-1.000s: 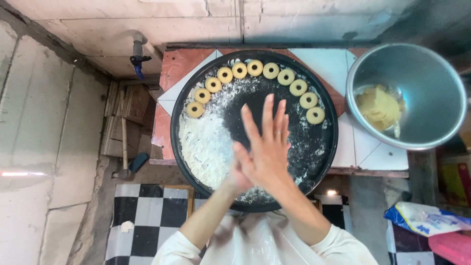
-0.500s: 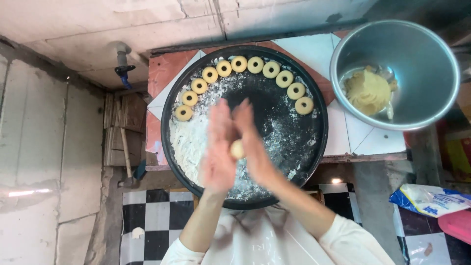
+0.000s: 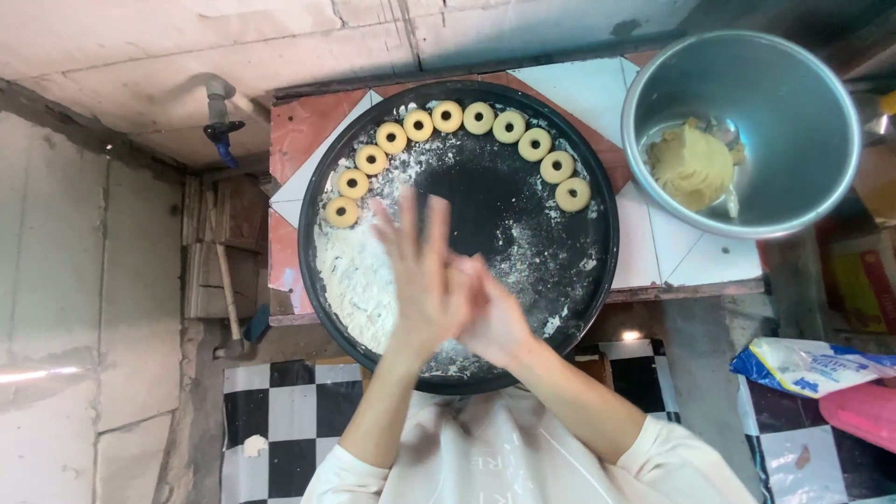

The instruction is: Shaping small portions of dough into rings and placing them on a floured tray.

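My left hand (image 3: 420, 271) and my right hand (image 3: 497, 325) are pressed palm to palm over the near half of a round black tray (image 3: 504, 205). The left hand lies on top with its fingers spread and blurred. Whatever is between the palms is hidden; half a second ago a small ball of dough showed there. Several yellow dough rings (image 3: 479, 118) lie in an arc along the tray's far rim. A patch of white flour (image 3: 350, 280) covers the tray's left side.
A large metal bowl (image 3: 747, 65) at the right holds a lump of yellow dough (image 3: 691, 166). The tray rests on a small tiled table (image 3: 691, 261). A wall tap (image 3: 219, 131) is at the left. On the checkered floor (image 3: 280, 411) a blue-and-white bag (image 3: 807, 364) lies at the right.
My palms have kept sliding against each other over the tray. The dough ball seen between them half a second ago is now covered. The view has shifted slightly.
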